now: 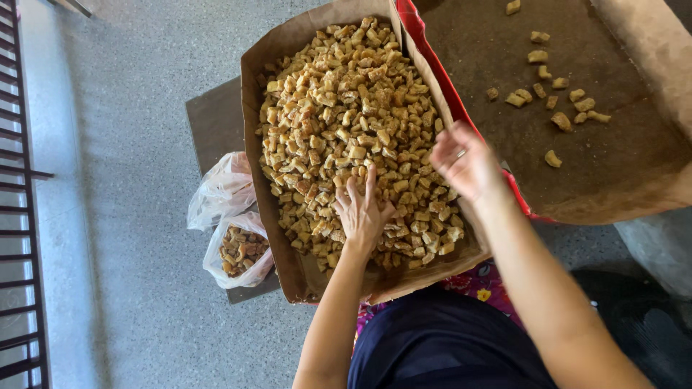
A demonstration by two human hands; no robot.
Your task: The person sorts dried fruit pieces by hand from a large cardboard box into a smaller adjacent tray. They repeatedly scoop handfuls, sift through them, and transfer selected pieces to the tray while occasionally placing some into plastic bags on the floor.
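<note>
A tray lined with brown paper (254, 108) holds a thick heap of small golden-brown fried pieces (339, 115). My left hand (362, 210) lies flat on the heap near its front edge, fingers spread, palm down. My right hand (466, 160) hovers over the tray's right edge with fingers curled inward and a ring on one finger; whether it holds pieces I cannot tell. A second paper-lined tray (620, 180) at the right carries only several scattered pieces (551, 94).
Two clear plastic bags (234, 245) sit left of the full tray on a small dark table (213, 122); the nearer bag holds fried pieces. Grey speckled floor (130, 216) spreads to the left, with a black metal railing (18, 216) at the far left edge.
</note>
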